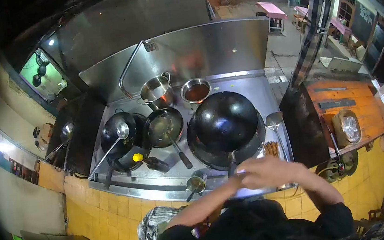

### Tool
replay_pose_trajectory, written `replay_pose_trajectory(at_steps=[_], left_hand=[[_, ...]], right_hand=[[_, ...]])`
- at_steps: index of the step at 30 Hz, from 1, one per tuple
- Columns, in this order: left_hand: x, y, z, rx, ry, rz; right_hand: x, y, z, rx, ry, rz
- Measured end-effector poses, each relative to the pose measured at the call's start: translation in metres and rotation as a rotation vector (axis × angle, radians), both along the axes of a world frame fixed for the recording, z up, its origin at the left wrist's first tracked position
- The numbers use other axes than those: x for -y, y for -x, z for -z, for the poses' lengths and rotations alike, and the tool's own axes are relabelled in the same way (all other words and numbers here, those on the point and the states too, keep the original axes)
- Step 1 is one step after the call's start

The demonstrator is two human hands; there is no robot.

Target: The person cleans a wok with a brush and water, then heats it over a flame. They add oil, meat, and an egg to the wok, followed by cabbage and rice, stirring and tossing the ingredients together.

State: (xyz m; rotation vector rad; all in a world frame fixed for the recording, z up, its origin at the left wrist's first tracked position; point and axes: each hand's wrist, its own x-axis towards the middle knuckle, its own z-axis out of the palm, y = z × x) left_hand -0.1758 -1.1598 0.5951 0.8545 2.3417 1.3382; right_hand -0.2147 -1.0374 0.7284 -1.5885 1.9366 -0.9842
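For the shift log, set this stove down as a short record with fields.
Hands: left hand and right hand close together by the handle of the large wok; grips unclear
Back row: two-handled steel pot, then a smaller pot of reddish-brown liquid to its right
Left side: ladle, its bowl over a dark wok
Front: yellow-capped bottle
Right side: spatula

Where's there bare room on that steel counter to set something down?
The steel counter is mostly bare at back right, between splashback, pot of brown liquid and upper wok. A smaller patch lies at back left, beside the tall pot. Crowded: left, with ladle and yellow-capped bottle, and front right, by the spatula.
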Motion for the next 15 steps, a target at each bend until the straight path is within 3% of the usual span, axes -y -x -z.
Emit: replay_pose_trajectory(at_steps=[1, 2, 3, 4, 8, 10, 13, 15], left_hand=[[0.033, -0.011, 0.007, -0.055, -0.023, -0.105], [0.059, -0.026, -0.018, 0.326, 0.029, -0.228], [0.088, -0.043, 0.0, 0.187, -0.083, -0.317], [0.106, -0.064, -0.008, 0.258, -0.22, -0.449], [0.161, -0.13, 0.016, 0.359, -0.334, -0.752], [0.174, -0.134, 0.017, 0.429, -0.341, -0.802], [0.179, -0.117, 0.019, 0.457, -0.352, -0.898], [0.188, -0.101, 0.045, 0.232, 0.061, -1.122]], right_hand=[[-0.019, 0.013, 0.006, 0.025, -0.024, 0.154], [-0.038, 0.018, 0.008, -0.048, -0.093, 0.372], [-0.053, 0.02, 0.02, 0.038, -0.103, 0.544], [-0.068, 0.02, 0.036, 0.081, -0.081, 0.655], [-0.108, -0.002, 0.079, 0.183, -0.233, 0.763], [-0.115, -0.016, 0.101, 0.262, -0.145, 0.761], [-0.12, -0.027, 0.1, 0.157, -0.296, 0.751], [-0.131, -0.037, 0.107, 0.088, -0.332, 0.754]])
